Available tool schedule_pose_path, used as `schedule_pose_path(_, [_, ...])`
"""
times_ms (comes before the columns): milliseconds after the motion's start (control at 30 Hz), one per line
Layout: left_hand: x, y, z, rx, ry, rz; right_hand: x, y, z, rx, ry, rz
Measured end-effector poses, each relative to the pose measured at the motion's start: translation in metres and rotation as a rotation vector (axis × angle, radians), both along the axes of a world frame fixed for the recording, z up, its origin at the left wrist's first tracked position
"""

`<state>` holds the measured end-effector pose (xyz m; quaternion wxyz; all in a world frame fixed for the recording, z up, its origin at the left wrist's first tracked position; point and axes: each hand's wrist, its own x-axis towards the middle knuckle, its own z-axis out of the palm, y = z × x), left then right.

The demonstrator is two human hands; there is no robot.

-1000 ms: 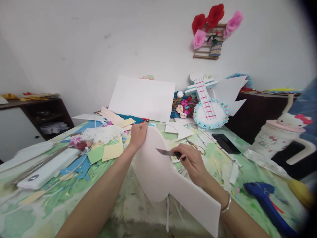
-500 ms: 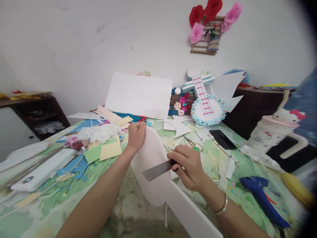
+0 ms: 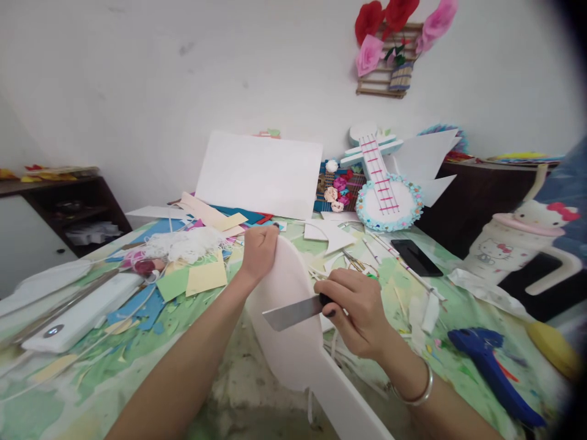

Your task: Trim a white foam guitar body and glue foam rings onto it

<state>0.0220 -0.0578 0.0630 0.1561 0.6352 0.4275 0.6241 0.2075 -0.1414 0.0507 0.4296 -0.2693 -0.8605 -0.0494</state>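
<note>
Gripping a knife (image 3: 293, 313) by its dark handle, the right hand (image 3: 355, 311) holds the blade across a white cutout (image 3: 282, 281), its top clasped in the left hand (image 3: 259, 252), toward the near edge of the tabletop (image 3: 92, 391). Scissors (image 3: 352, 261) lie partly hidden behind the right hand. Toward the right edge are a glue gun (image 3: 474, 348) and phone (image 3: 416, 257); a toy banjo (image 3: 403, 205) stands along the far edge.
</note>
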Motion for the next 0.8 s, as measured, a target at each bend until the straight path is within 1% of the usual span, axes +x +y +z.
schedule_pose_path(167, [-0.001,0.0,0.0,0.004,-0.01,-0.053,0.0,-0.003,0.002,0.057,-0.045,-0.055])
schedule_pose_path(333, [-0.003,0.0,0.002,-0.012,-0.029,-0.148,0.002,-0.002,0.004,0.057,-0.058,-0.083])
schedule_pose_path(500, [-0.004,-0.004,0.004,-0.026,-0.033,-0.137,0.004,-0.001,0.004,0.045,-0.05,-0.087])
schedule_pose_path(600, [-0.005,-0.005,0.004,-0.019,-0.03,-0.156,0.005,-0.002,0.002,0.033,-0.049,-0.088])
schedule_pose_path(800, [-0.006,-0.003,0.003,-0.024,-0.023,-0.164,0.012,-0.002,0.0,0.033,-0.063,-0.118])
